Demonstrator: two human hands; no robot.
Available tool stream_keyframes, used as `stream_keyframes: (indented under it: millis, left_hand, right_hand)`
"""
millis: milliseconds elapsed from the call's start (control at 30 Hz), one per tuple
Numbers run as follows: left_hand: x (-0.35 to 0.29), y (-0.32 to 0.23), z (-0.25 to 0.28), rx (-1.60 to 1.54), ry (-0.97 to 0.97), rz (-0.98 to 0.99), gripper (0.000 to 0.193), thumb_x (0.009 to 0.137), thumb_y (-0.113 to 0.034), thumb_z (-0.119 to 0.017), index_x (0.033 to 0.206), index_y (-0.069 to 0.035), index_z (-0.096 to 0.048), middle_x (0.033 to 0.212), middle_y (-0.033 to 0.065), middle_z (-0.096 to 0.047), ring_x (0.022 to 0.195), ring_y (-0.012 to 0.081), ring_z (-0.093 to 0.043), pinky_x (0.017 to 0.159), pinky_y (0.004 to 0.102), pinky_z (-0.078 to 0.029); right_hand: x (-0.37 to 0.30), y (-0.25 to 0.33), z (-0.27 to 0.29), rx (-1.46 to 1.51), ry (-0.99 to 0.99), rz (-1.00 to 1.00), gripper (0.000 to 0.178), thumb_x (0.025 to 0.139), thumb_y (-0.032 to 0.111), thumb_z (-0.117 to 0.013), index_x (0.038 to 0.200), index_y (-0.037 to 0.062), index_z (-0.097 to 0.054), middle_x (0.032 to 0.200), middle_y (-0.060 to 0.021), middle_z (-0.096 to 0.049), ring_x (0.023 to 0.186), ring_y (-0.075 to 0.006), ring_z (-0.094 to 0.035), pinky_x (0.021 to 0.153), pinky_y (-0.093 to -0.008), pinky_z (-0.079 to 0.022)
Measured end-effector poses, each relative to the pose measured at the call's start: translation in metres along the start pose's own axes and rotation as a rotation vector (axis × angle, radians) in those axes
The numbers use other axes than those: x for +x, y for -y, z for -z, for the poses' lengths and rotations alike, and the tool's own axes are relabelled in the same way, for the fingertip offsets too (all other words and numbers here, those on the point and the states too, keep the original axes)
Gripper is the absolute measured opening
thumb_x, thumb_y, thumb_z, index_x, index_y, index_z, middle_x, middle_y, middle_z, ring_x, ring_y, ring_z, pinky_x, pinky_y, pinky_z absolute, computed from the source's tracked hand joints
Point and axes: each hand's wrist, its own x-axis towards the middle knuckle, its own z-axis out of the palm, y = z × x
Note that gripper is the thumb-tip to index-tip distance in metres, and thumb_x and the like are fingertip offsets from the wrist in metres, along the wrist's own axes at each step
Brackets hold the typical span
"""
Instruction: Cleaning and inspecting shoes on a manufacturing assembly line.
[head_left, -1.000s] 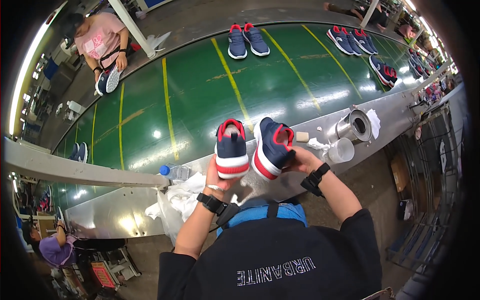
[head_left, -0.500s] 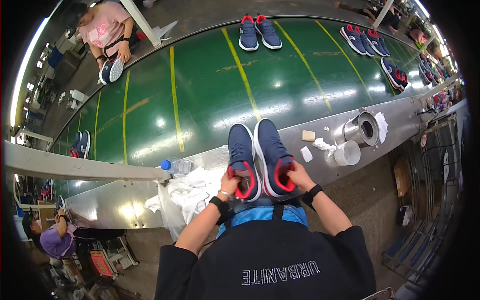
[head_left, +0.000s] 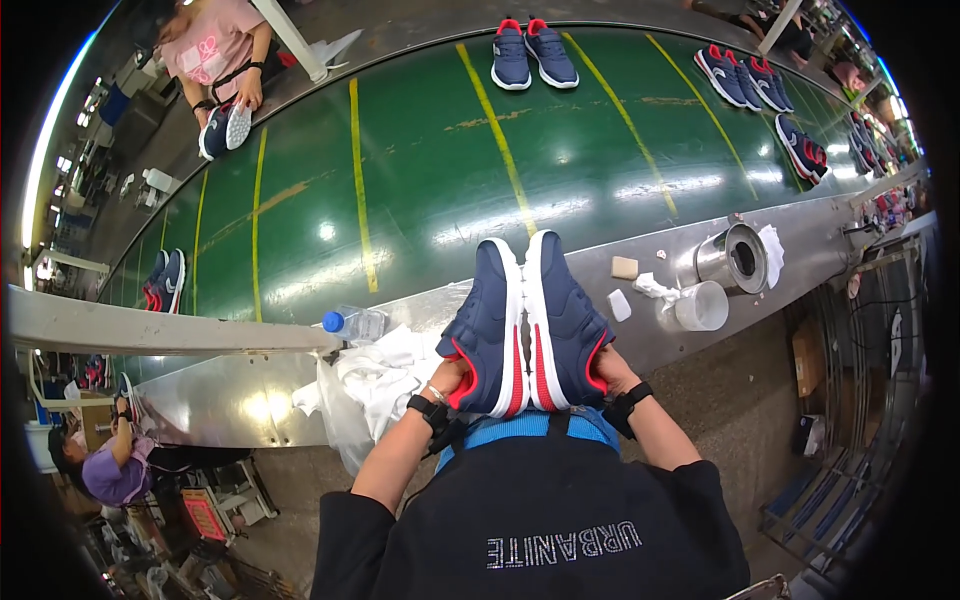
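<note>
Two navy sneakers with white soles and red linings are held side by side in front of my body, toes pointing away, over the metal ledge's near edge. My left hand (head_left: 452, 376) grips the left sneaker (head_left: 487, 315) at its opening, fingers inside the collar. My right hand (head_left: 613, 369) does the same with the right sneaker (head_left: 565, 320). Both sneakers are tilted outward, so their inner sides and the red strips on the soles face up, with the soles close together in the middle. The fingers inside the shoes are hidden.
A green conveyor belt (head_left: 420, 180) with yellow lines carries several sneakers. On the metal ledge (head_left: 640, 345) stand a metal can (head_left: 728, 262), a plastic cup (head_left: 702, 306), white cloths (head_left: 385, 375) and a blue-capped bottle (head_left: 355, 325). A grey bar (head_left: 170, 325) crosses at left. Across the belt, a person (head_left: 215, 50) holds a sneaker.
My hands have rolled both sneakers outward, bringing their inner sides and red sole strips into view. The openings now face sideways. The whole view has shifted slightly.
</note>
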Motion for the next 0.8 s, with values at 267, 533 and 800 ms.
stream_keyframes:
  millis: [267,533,800]
  left_hand:
    - [0.006,0.006,0.006,-0.020,0.019,0.035,0.039,0.085,0.001,-0.040,0.124,0.002,-0.040,0.120,0.0145,-0.051,0.107,0.0258,-0.052,0.092,0.0347,-0.043]
    - [0.012,0.017,0.020,0.016,0.147,-0.067,0.038,0.089,-0.010,-0.046,0.125,-0.001,-0.041,0.122,0.0104,-0.050,0.107,0.0212,-0.051,0.092,0.0325,-0.042]
    - [0.019,0.019,0.031,0.151,0.176,-0.172,0.042,0.091,-0.011,-0.044,0.131,-0.004,-0.034,0.131,0.0089,-0.042,0.116,0.0198,-0.044,0.098,0.0315,-0.037]
  right_hand:
    - [-0.002,-0.007,0.000,0.029,0.063,0.090,0.039,0.088,0.002,-0.047,0.127,0.0008,-0.040,0.123,-0.0121,-0.049,0.107,-0.0228,-0.051,0.089,-0.0359,-0.045]
    - [-0.010,-0.003,-0.011,0.002,0.067,0.073,0.043,0.090,0.014,-0.048,0.131,0.0034,-0.036,0.129,-0.0105,-0.044,0.113,-0.0230,-0.046,0.096,-0.0361,-0.039]
    - [-0.011,0.000,-0.019,0.242,0.081,0.000,0.046,0.089,0.007,-0.047,0.133,0.0040,-0.032,0.134,-0.0083,-0.039,0.118,-0.0227,-0.042,0.099,-0.0358,-0.035]
